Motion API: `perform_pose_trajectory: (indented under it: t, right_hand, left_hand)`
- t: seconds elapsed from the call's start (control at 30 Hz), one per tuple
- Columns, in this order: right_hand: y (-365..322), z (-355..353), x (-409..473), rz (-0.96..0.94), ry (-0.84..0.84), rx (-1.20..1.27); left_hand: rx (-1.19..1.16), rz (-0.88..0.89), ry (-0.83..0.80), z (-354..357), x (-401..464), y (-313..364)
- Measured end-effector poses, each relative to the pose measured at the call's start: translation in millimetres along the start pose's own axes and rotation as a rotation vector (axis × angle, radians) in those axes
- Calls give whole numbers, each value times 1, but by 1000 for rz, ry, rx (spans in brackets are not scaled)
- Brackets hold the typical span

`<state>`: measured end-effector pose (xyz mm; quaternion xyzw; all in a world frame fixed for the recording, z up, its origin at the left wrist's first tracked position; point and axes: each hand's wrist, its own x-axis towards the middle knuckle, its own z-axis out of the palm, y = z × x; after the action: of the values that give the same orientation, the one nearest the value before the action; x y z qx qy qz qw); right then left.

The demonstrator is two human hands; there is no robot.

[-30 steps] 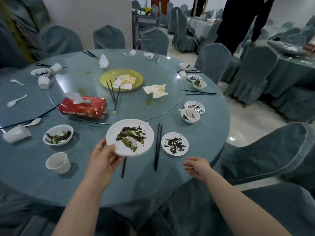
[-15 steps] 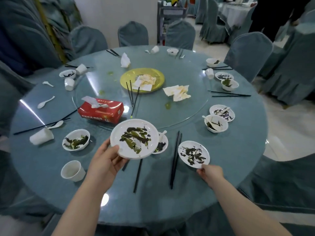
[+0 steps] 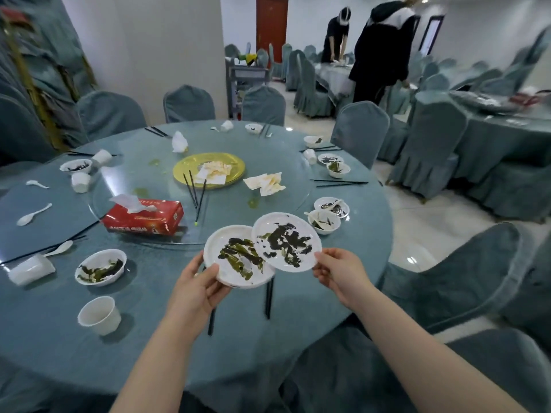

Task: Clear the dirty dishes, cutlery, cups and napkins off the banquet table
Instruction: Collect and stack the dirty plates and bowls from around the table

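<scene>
My left hand (image 3: 196,290) grips a white plate (image 3: 229,260) smeared with green scraps, lifted above the round table (image 3: 149,353). My right hand (image 3: 340,272) pinches the rim of a second dirty plate (image 3: 286,242), whose left edge overlaps the first plate. Black chopsticks (image 3: 269,296) lie under the plates. A dirty bowl (image 3: 100,267) and a white cup (image 3: 100,315) stand at the near left. Two more dirty dishes (image 3: 325,222) sit to the right. A yellow plate (image 3: 185,171) with a napkin and a crumpled napkin (image 3: 265,183) rest on the glass turntable.
A red tissue box (image 3: 143,217) sits on the turntable edge. Spoons, cups and bowls line the far and left rim. Covered chairs (image 3: 465,281) ring the table, one close at my right. Two people stand at tables behind, beside a service cart (image 3: 247,76).
My right hand has picked the small dirty plate up off the table and brought it left against the plate in my left hand. The view has tilted upward.
</scene>
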<state>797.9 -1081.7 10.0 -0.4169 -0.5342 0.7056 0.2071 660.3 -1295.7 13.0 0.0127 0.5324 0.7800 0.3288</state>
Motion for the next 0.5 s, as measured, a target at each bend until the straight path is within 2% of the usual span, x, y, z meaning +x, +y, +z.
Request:
perform_pose_trajectory:
  t: [0.17,0.33,0.5]
  right_hand:
    - [-16,-14,-35,-54,8,-80]
    - [-33,-39,-52,-100,-36,-36]
    - [-53,-119,-68,-188,82,-15]
  left_hand:
    - [35,-9,-104,30,-23,-9]
    - [105,-4,-215,72,-39,-14]
    - [127,-25,-354,153,-58,-40]
